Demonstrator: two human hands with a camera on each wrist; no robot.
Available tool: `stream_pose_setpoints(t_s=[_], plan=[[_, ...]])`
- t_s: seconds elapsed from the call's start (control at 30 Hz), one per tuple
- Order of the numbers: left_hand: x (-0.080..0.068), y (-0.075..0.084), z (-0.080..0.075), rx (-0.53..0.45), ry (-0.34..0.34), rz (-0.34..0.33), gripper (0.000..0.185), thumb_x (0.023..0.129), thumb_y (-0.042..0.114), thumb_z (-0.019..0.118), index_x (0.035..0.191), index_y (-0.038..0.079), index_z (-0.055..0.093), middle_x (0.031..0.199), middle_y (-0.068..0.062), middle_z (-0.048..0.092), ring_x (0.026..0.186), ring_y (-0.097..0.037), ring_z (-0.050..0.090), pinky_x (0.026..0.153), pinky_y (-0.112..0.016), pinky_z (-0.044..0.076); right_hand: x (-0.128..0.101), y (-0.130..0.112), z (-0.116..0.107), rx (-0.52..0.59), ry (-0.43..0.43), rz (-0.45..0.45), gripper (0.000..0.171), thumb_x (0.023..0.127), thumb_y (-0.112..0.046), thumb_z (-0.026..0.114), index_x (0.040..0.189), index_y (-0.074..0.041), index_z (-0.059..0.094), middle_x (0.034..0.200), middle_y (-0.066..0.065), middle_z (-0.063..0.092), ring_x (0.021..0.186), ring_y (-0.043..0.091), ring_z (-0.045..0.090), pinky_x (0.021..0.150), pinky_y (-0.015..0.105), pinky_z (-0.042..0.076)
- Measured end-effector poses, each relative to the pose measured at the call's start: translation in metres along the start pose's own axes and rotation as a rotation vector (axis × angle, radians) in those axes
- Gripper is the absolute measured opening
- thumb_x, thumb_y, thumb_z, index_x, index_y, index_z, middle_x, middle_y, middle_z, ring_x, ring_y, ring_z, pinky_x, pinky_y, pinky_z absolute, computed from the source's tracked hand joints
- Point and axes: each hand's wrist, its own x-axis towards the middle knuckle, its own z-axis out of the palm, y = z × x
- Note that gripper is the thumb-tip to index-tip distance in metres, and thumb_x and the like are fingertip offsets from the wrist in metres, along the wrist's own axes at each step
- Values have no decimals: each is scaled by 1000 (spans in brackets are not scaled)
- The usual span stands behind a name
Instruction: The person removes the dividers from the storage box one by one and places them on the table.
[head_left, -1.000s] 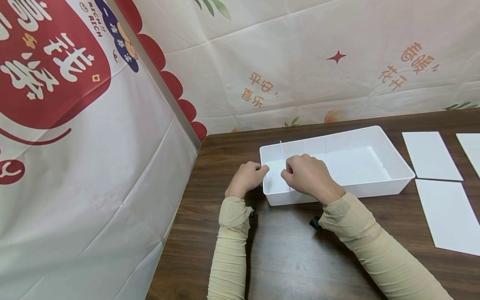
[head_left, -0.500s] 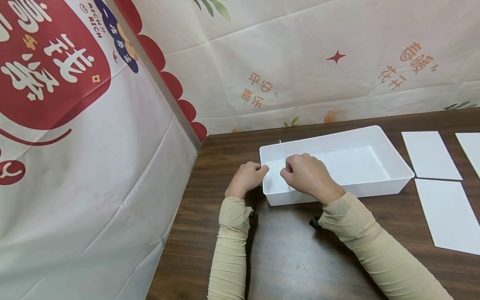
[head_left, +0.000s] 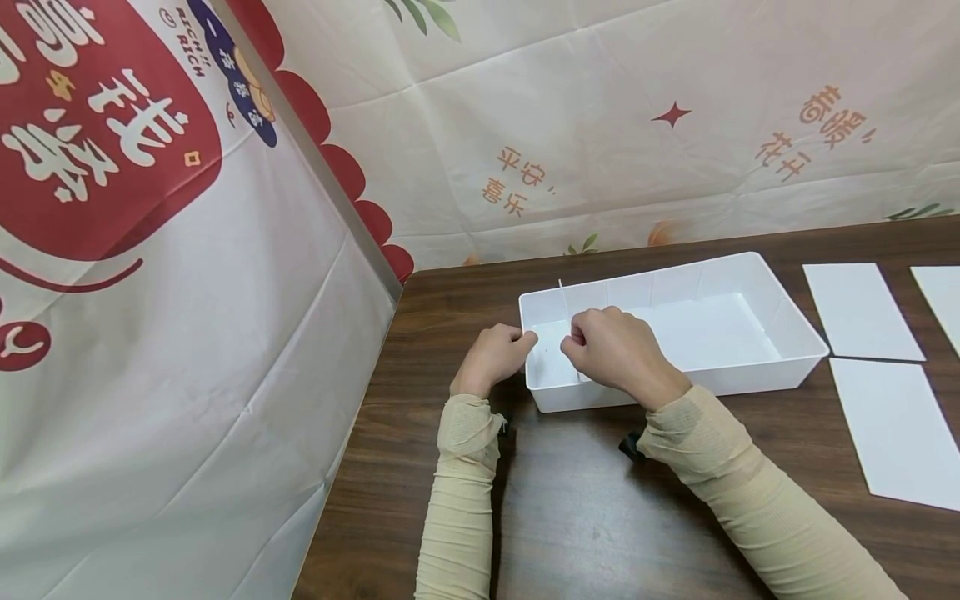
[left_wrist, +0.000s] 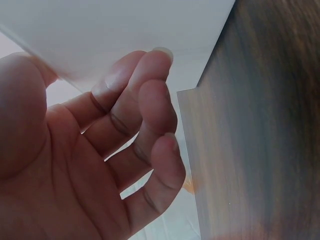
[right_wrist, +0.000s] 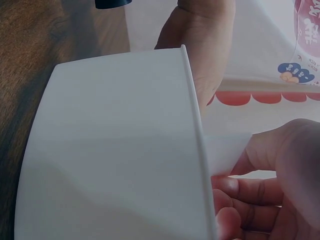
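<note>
white rectangular plastic tray [head_left: 795, 354] sat near the worktop's back-left corner. left hand [head_left: 491, 357] braced its left end, fingers curled, grip unclear. right hand [head_left: 611, 350] pinched a thin white divider sheet [head_left: 561, 293] upright inside. best kept vertical & pressed evenly w/ tray steadied.

The right hand [head_left: 611, 354] hides most of the divider [head_left: 562, 302].

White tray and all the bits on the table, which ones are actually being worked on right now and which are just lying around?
In use:
white tray
thin white divider standing upright in the tray
left hand, at the tray's left end
right hand, pinching the divider

Lying about:
white sheets flat on the table, right of the tray
</note>
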Motion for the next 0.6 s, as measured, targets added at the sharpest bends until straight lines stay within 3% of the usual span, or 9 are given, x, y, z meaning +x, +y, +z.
stream_pose_setpoints(t_s=[0.27,0.6], plan=[[-1,1,0,4,9,22,41,97,34,46,64,14,58,63,-1,56,59,-16,49,55,-30,37,0,0,-1,4,-3,5,29,82,-10,55,55,-15,47,51,-3,41,48,15,41,45,29,29],[0,0,1,-6,13,2,40,97,36,46,72,13,66,68,-3,62,65,-18,54,58,-32,40,0,-1,-3,7,7,1,29,83,-10,55,55,-15,48,50,-4,41,48,14,40,45,29,28]])
